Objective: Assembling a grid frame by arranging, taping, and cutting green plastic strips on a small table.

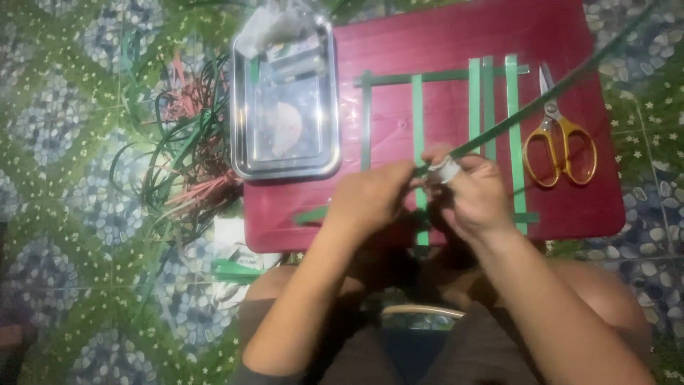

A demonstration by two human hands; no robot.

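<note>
- Green strip runs from the pinching fingers diagonally up to the right, above the red board.
- Left hand and right hand both pinch its near end, fingertips pressed together.
- Scissors lie right; steel tray sits left.

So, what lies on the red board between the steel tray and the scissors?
Between tray and scissors, the head view shows green strips laid flat on the red board, several upright and one across their tops.

Bare red board lies between steel tray and scissors.
</note>
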